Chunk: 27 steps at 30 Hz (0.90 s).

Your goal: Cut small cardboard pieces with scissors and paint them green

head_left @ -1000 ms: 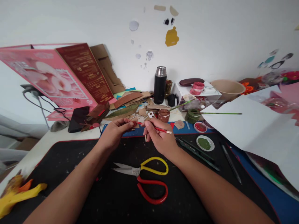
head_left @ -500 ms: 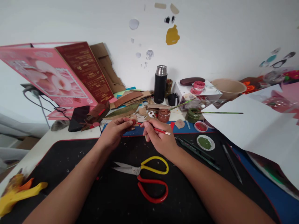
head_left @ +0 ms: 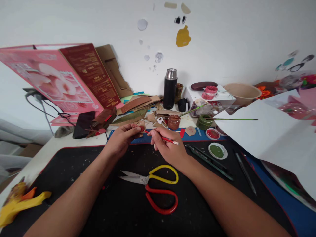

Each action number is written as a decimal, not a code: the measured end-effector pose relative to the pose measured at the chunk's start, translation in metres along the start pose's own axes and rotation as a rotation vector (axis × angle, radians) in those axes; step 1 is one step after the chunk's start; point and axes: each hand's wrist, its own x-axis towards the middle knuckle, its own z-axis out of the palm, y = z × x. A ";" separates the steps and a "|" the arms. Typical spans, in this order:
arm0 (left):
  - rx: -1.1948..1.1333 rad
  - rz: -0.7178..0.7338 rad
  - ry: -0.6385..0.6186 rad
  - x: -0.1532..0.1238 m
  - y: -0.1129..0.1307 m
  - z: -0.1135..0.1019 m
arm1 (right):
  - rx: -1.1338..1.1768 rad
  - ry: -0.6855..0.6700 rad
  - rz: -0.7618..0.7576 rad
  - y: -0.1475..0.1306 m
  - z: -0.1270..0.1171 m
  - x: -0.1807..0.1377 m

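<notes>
My left hand (head_left: 123,137) pinches a small reddish-brown piece (head_left: 141,128) between thumb and forefinger; most of it is hidden by the fingers. In my right hand (head_left: 168,143) is a thin red pencil (head_left: 170,141), its pale end sticking out to the right and its tip turned toward the small piece. Whether tip and piece touch, I cannot tell. Below both hands, scissors (head_left: 144,180) with one yellow and one red handle lie on the black mat (head_left: 118,210), blades slightly apart and pointing left.
Behind the hands stand a black flask (head_left: 170,90), a brown paint jar (head_left: 173,121) and a green paint jar (head_left: 204,121), beside cardboard scraps (head_left: 138,105). To the right lie a lid of green paint (head_left: 217,150) and dark pens (head_left: 209,161). A yellow glue gun (head_left: 22,204) is at left.
The right hand's fingers and the pencil have shifted very slightly. The left hand keeps its pinch on the small piece, and the scissors lie as before.
</notes>
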 end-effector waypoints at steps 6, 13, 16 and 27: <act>-0.008 0.000 0.011 0.001 0.000 0.000 | -0.039 -0.010 -0.033 -0.002 0.001 0.000; 0.020 0.018 0.011 -0.001 0.000 0.003 | -0.116 -0.035 -0.136 -0.001 0.003 -0.001; 0.018 0.011 0.003 -0.001 -0.001 0.004 | -0.152 -0.055 -0.192 0.001 0.004 -0.001; -0.016 -0.007 -0.005 -0.002 -0.004 0.006 | -0.261 -0.030 -0.385 0.011 0.011 -0.001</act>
